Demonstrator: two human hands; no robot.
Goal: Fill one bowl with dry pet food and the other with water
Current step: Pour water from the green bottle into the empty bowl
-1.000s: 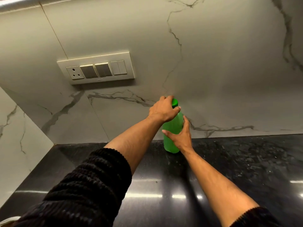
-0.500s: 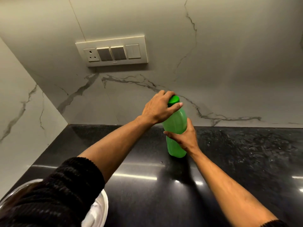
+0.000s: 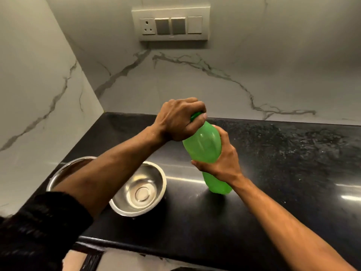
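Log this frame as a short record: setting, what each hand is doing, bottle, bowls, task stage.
setting: black counter, marble wall, switch panel
left hand: closed over the green cap
right hand: gripping the bottle's middle
bottle: green, tilted, base on counter
near bowl: steel, empty
far bowl: mostly hidden by left forearm, contents unclear
task stage: cap on, no water poured yet

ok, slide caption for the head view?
Left hand grips the cap of the green bottle, right hand steadies it beside an empty steel bowl.
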